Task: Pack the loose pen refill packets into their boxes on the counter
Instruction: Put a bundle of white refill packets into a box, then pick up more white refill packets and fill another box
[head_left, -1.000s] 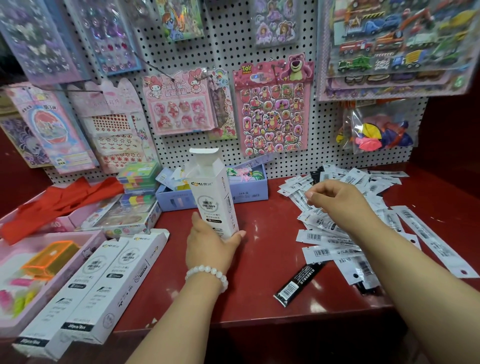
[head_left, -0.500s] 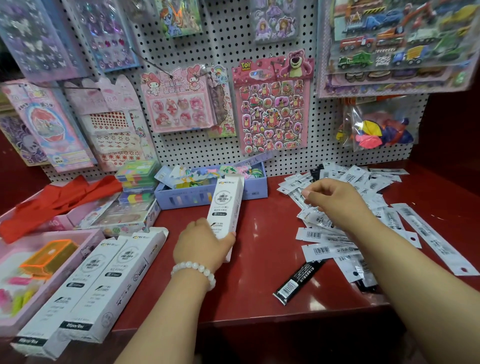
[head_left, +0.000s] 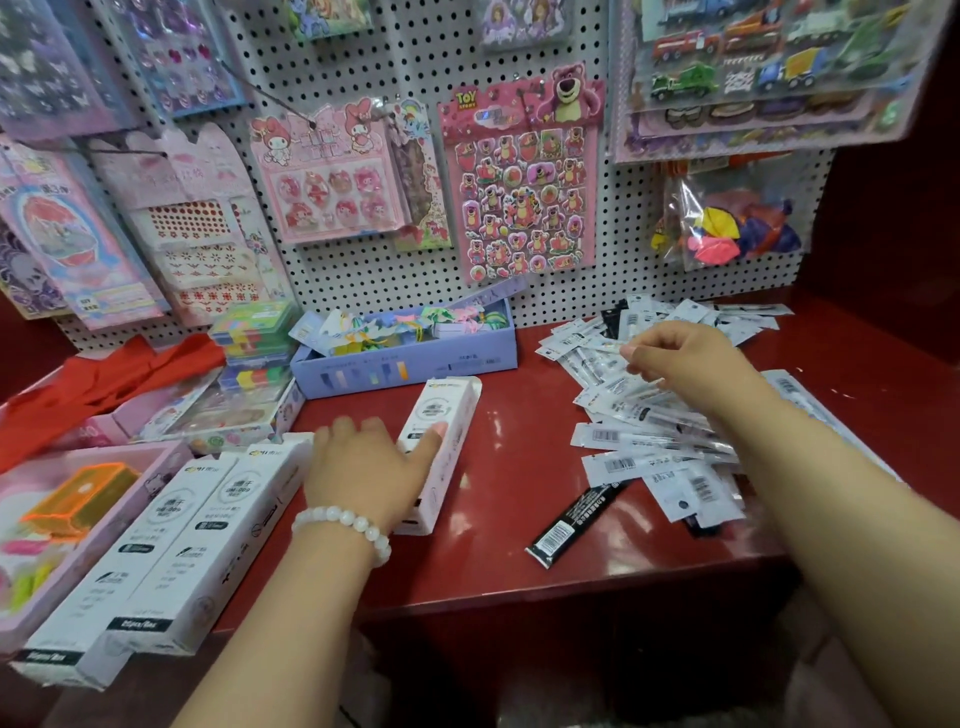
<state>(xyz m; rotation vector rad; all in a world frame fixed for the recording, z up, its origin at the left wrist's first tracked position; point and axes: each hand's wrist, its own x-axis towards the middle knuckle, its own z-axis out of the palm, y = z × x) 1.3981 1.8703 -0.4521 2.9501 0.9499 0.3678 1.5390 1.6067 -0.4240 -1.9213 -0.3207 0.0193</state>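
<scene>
A white refill box (head_left: 448, 422) lies flat on the red counter (head_left: 519, 540), its long axis pointing away from me. My left hand (head_left: 371, 470) rests on its near half, thumb across the top, fingers spread. Two more white refill boxes (head_left: 171, 551) lie side by side at the front left. A heap of white and clear pen refill packets (head_left: 660, 431) covers the right of the counter. My right hand (head_left: 685, 366) hovers over the heap with curled fingers pinching a packet. One black refill packet (head_left: 576, 517) lies apart near the front edge.
A lilac box of colourful cards (head_left: 405, 353) stands at the back centre. Pink trays (head_left: 78, 509), a stack of coloured cases (head_left: 254, 338) and red cloth (head_left: 104, 374) crowd the left. A pegboard (head_left: 363, 78) hung with sticker sheets rises behind.
My left hand has tipped the white box from upright down flat onto the counter and loosened its grip. My right hand stayed over the packet heap.
</scene>
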